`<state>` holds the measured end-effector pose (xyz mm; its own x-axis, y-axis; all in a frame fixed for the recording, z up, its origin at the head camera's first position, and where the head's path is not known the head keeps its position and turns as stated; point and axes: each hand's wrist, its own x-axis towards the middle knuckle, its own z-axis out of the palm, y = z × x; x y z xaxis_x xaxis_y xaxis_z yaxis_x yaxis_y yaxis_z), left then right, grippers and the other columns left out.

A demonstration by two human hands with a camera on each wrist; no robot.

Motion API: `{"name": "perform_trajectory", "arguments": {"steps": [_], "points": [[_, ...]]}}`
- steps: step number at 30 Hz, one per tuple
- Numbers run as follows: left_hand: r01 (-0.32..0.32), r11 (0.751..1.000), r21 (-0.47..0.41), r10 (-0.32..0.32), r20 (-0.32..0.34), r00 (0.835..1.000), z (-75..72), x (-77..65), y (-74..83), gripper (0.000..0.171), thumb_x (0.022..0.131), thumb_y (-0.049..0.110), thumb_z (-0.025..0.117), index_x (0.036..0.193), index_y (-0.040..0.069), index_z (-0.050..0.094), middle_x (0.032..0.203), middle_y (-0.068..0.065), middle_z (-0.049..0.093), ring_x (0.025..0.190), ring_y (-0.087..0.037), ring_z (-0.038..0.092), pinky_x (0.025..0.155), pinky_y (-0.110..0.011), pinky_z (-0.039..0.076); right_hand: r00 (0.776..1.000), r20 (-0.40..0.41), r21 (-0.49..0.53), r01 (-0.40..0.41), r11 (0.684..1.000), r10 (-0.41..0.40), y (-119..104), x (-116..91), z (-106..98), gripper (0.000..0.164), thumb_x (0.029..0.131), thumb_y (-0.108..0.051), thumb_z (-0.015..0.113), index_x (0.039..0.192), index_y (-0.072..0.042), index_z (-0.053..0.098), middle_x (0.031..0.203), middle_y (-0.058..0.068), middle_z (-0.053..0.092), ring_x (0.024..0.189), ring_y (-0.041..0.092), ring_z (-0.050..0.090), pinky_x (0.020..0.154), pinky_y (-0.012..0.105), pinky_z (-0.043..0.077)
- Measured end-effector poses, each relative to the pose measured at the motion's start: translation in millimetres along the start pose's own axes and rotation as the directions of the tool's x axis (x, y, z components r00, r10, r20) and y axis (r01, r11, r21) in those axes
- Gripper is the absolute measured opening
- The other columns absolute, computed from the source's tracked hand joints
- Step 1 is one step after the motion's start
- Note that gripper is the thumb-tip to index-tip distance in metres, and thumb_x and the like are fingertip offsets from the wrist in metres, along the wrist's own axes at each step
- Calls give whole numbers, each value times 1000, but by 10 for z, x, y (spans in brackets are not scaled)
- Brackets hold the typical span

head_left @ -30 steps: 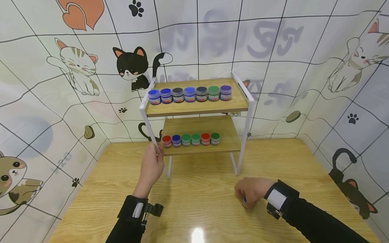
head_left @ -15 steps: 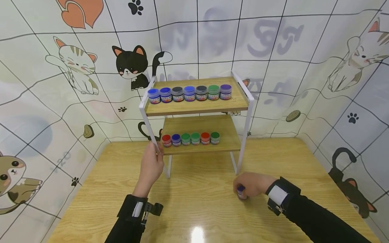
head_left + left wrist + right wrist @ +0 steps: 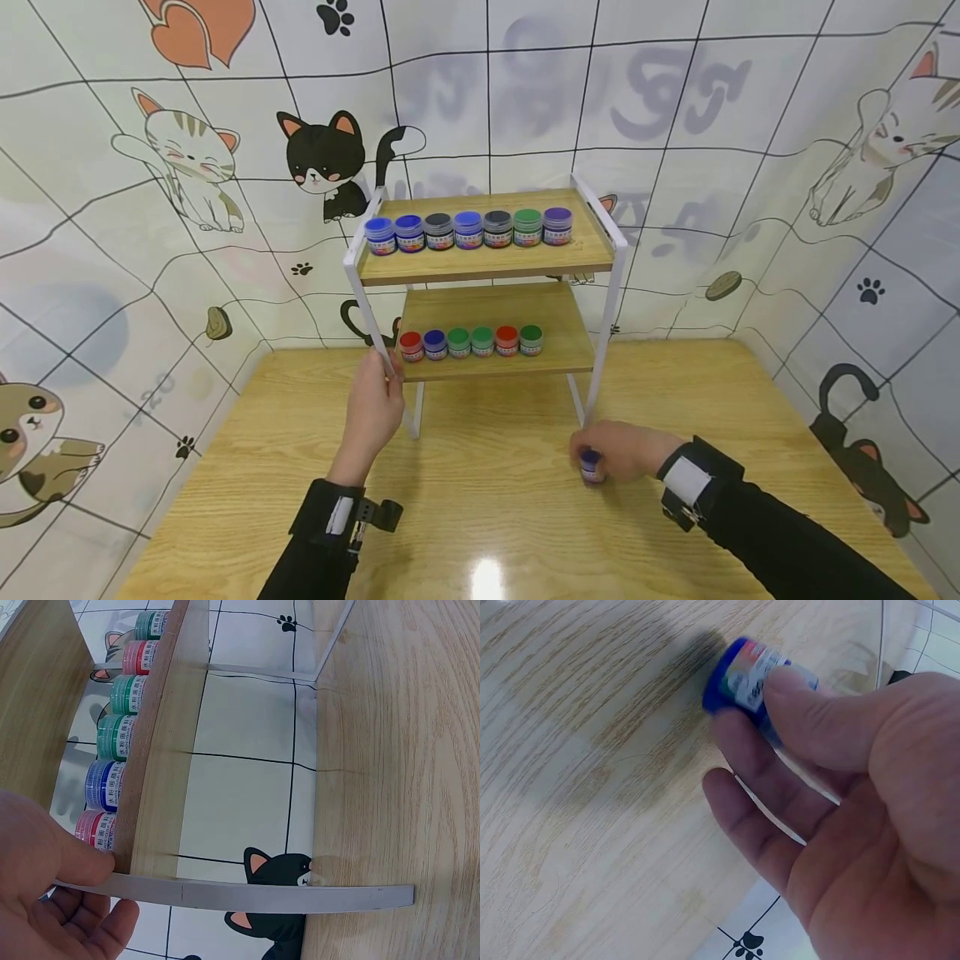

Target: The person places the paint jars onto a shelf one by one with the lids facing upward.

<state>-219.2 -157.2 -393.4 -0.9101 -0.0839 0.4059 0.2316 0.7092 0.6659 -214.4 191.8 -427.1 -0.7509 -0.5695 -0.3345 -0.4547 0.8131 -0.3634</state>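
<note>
My right hand pinches a small blue paint jar between thumb and fingers, low over the table by the rack's right front foot. In the right wrist view its printed label faces the camera. My left hand grips the white left leg of a two-tier rack, at the lower shelf's corner. On the lower shelf stands a row of red, blue and green jars. Blue, black, green and purple jars line the upper shelf.
The rack stands on a wood-grain table close to the back wall. A cat-patterned wall covering encloses the table at the back and both sides. Black straps with small cameras sit on the wrists.
My right hand has moved slightly forward and left, toward the rack, with the blue jar, which now shows more clearly. My left hand keeps its grip on the rack leg.
</note>
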Motion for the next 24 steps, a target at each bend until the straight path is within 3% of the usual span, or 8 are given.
{"name": "perform_trajectory", "arguments": {"steps": [15, 24], "points": [[-7, 1000, -1, 7, -4, 1000, 1, 0, 10, 12, 93, -8, 51, 103, -2, 51, 98, -18, 57, 90, -31, 61, 70, -40, 52, 995, -45, 14, 89, 996, -88, 31, -16, -2, 32, 80, 9, 67, 97, -18, 62, 99, -3, 63, 98, 18, 59, 92, 48, 50], [23, 1000, -3, -23, 7, 1000, -7, -7, 25, 12, 93, -7, 50, 103, 0, 50, 100, -16, 56, 90, -29, 61, 70, -39, 52, 995, -61, 2, 79, 997, -79, 65, 18, 6, 30, 82, 6, 68, 98, -18, 62, 100, -3, 62, 99, 20, 59, 92, 50, 50]]}}
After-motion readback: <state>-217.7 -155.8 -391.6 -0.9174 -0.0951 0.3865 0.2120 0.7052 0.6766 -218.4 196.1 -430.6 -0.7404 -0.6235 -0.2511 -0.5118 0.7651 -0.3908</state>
